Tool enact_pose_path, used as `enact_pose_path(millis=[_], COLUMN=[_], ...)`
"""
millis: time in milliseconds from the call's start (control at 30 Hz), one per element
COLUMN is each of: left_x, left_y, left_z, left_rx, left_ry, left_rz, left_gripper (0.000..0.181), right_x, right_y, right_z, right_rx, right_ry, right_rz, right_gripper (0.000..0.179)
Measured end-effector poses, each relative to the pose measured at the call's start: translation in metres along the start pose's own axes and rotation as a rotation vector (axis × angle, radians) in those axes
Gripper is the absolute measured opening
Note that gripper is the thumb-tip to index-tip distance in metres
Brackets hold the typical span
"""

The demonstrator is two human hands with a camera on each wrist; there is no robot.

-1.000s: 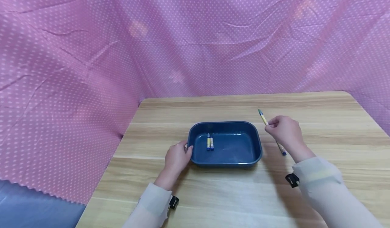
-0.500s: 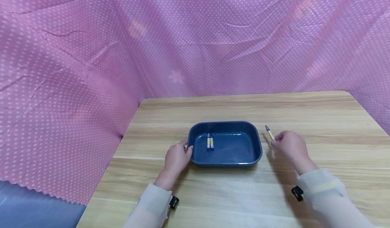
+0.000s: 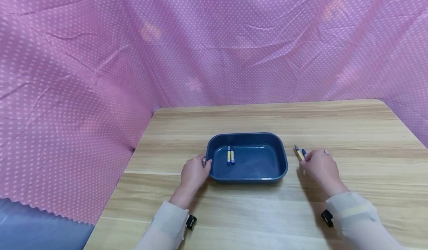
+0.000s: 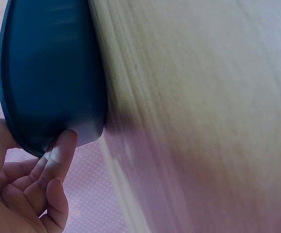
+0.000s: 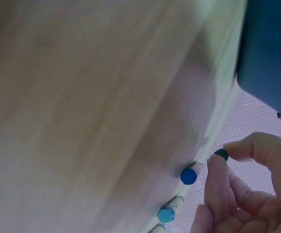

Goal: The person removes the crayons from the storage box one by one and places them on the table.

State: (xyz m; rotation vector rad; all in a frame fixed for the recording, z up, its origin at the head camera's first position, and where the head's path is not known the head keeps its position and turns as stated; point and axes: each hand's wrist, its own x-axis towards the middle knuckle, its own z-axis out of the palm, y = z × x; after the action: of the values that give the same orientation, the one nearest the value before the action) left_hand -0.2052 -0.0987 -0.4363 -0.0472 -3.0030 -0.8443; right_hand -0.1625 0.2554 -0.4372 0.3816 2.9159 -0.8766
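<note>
My left hand grips the left wall of a dark blue rectangular tray, thumb at the rim and fingers against the outside in the left wrist view. Two crayons with blue ends lie side by side inside it. To the tray's right, my right hand pinches a dark green crayon between thumb and fingertips, low over the table. A blue crayon lies close beside it, mostly hidden by the hand in the head view. The right wrist view also shows a light blue crayon.
Past the light blue crayon, part of another crayon shows at the lower edge of the right wrist view. The wooden table has rounded far corners. A pink dotted cloth hangs behind and at the sides.
The right hand has come nearer and lower with the green crayon, now beside the blue one. The left hand, the tray and the two crayons inside have stayed put.
</note>
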Motion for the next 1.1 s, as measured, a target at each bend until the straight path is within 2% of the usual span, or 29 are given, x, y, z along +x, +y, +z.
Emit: enact_pose_path(millis=[367, 600, 867, 1100], left_x=[-0.0011, -0.0014, -0.0010, -0.0015], left_y=[0.0014, 0.0024, 0.0016, 0.0016], left_z=[-0.0019, -0.0027, -0.0017, -0.0018], left_rx=[0.010, 0.031, 0.028, 0.022], left_ry=[0.000, 0.003, 0.007, 0.012], left_rz=[0.010, 0.015, 0.023, 0.034], left_gripper=[0.034, 0.035, 0.036, 0.034], right_x=[-0.0021, -0.0006, -0.0022, -0.0028], right_y=[-0.0006, 0.0007, 0.0009, 0.0012], right_z=[0.0018, 0.0020, 0.0034, 0.0043], right_rx=[-0.045, -0.098, -0.100, -0.112], right_ry=[-0.022, -0.019, -0.025, -0.013], right_rz=[0.006, -0.006, -0.010, -0.024], right_gripper=[0.011, 0.013, 0.012, 0.019])
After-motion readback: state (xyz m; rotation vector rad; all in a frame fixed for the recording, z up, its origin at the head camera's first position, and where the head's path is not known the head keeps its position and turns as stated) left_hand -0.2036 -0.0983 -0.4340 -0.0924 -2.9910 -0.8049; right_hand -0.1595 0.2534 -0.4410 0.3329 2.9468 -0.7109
